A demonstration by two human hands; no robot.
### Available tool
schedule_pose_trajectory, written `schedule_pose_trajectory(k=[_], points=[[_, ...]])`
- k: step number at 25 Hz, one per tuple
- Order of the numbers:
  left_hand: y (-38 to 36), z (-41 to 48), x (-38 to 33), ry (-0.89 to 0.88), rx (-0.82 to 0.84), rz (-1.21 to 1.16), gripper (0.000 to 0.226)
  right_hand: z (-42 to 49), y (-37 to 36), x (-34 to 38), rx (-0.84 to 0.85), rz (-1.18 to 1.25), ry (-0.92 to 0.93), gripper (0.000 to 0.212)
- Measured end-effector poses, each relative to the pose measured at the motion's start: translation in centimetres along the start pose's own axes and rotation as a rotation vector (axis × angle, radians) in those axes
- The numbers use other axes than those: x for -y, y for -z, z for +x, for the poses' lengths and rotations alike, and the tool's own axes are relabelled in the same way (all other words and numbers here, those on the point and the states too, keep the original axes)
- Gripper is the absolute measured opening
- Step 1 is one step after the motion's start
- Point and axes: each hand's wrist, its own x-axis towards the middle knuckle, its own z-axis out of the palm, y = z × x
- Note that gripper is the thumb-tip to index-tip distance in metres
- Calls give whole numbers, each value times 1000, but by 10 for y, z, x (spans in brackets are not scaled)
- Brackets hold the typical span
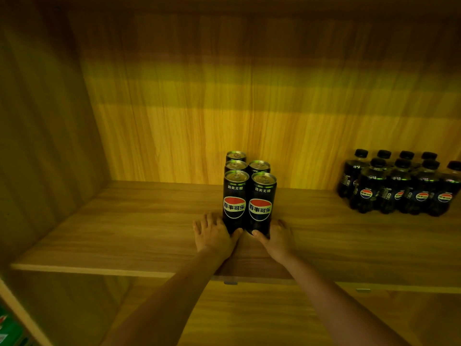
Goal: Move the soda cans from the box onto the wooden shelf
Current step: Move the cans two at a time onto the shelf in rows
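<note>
Black soda cans (249, 196), five upright, stand clustered mid wooden shelf (124, 233). Left hand (212, 236) and right hand (277, 238) grip the two front cans' bases. Bottles (399, 183) stand well apart, rightward.

Front soda cans (247, 203) reading 百事可乐 under 劲爽无糖 (Pepsi globe logo), bottle labels (399, 196) unreadable

Glossy metal cans (247, 196) on matt wood-grain shelf (139, 228).
</note>
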Motion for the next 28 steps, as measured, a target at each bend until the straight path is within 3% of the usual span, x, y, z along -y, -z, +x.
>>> schedule_pose_trajectory(k=[10,15,17,23,28], points=[[-6,4,1,-20,-41,-27,81,10,-1,-1,13,-16,3,62],[4,-6,3,41,-25,-16,93,-7,13,3,16,-32,-78,87],[17,-20,9,43,-31,-11,94,-23,27,7,-42,-47,-75,88],[79,-83,24,-95,-106,153,85,-71,79,56,-148,-177,189,69],[106,-142,43,-158,-59,254,83,-127,93,106,29,-330,371,69]])
